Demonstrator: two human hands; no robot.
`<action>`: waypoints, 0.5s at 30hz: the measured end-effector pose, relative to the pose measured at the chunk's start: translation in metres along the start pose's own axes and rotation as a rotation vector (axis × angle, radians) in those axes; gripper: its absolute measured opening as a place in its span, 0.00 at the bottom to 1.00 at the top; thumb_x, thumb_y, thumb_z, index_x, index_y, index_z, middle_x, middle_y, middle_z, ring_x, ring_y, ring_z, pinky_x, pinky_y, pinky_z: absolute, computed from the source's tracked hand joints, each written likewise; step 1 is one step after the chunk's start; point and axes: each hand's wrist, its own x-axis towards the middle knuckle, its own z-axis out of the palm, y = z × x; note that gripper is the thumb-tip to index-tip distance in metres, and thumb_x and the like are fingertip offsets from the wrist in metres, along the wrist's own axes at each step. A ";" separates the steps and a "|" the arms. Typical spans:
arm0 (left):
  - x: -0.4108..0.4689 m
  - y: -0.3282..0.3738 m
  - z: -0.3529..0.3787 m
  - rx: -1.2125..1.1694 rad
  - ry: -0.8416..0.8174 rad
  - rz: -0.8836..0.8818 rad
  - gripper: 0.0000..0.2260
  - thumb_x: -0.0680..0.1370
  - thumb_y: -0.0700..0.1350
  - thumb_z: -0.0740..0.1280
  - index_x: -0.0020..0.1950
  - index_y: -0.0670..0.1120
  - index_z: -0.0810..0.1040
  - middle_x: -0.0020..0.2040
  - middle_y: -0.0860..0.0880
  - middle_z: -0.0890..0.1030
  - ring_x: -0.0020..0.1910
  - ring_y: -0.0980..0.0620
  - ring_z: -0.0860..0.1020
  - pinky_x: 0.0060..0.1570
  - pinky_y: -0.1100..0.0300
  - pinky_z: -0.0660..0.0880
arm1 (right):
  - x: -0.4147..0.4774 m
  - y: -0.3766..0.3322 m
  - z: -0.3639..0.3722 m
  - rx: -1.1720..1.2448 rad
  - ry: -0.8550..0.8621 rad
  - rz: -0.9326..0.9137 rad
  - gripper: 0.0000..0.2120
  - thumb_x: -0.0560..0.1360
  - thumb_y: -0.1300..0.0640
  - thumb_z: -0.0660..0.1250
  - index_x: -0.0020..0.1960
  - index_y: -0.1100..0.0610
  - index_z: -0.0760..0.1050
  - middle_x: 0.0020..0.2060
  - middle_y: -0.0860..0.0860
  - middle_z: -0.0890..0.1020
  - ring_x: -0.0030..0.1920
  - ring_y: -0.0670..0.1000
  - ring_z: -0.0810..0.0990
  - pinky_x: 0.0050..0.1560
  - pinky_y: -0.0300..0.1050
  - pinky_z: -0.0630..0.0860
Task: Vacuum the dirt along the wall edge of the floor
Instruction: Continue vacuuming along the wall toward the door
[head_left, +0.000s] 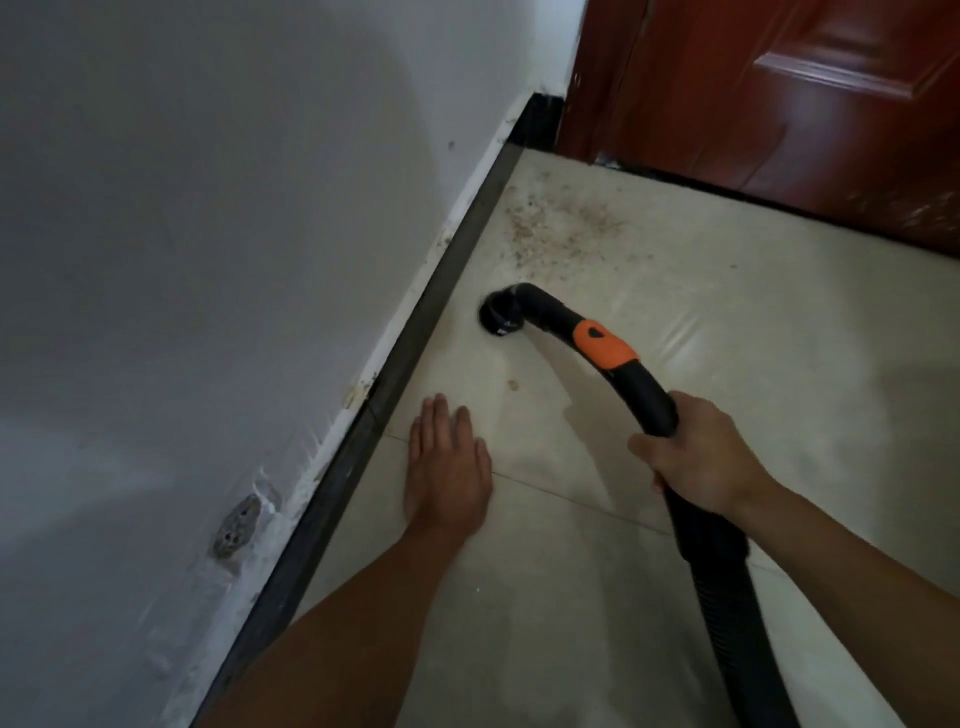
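Observation:
A black vacuum hose handle (644, 384) with an orange band curves down to a round black nozzle (497, 316) that rests on the pale tiled floor (727, 322), close to the dark skirting strip (415, 332). My right hand (696, 457) grips the handle just above the ribbed hose (727, 597). My left hand (447, 462) lies flat on the floor, fingers together, palm down, holding nothing. A patch of brown dirt (556, 228) is scattered beyond the nozzle near the corner. One small crumb (513, 385) lies between the nozzle and my left hand.
A white wall (234, 234) runs along the left, with a chipped hole (236, 527) low down. A reddish-brown wooden door (779, 104) closes off the far side. A black skirting block (537, 122) stands in the corner.

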 end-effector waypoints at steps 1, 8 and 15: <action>0.000 0.001 0.000 -0.006 0.009 0.001 0.22 0.82 0.48 0.54 0.73 0.40 0.66 0.76 0.37 0.61 0.77 0.42 0.57 0.75 0.48 0.54 | -0.011 0.014 -0.011 -0.005 0.030 0.028 0.08 0.71 0.62 0.73 0.42 0.57 0.74 0.28 0.56 0.81 0.22 0.52 0.80 0.23 0.42 0.74; 0.007 0.002 0.002 0.024 -0.006 0.044 0.20 0.80 0.46 0.56 0.68 0.35 0.71 0.72 0.32 0.66 0.74 0.37 0.61 0.74 0.45 0.57 | -0.056 0.096 -0.063 0.054 0.223 0.289 0.06 0.72 0.62 0.73 0.43 0.59 0.76 0.23 0.54 0.81 0.22 0.51 0.80 0.30 0.45 0.75; 0.069 0.018 0.011 0.019 -0.030 0.061 0.21 0.82 0.46 0.54 0.72 0.38 0.64 0.75 0.34 0.60 0.76 0.38 0.55 0.75 0.48 0.49 | 0.006 0.061 -0.029 0.211 0.237 0.237 0.07 0.72 0.62 0.72 0.46 0.60 0.75 0.30 0.59 0.82 0.23 0.53 0.81 0.29 0.45 0.76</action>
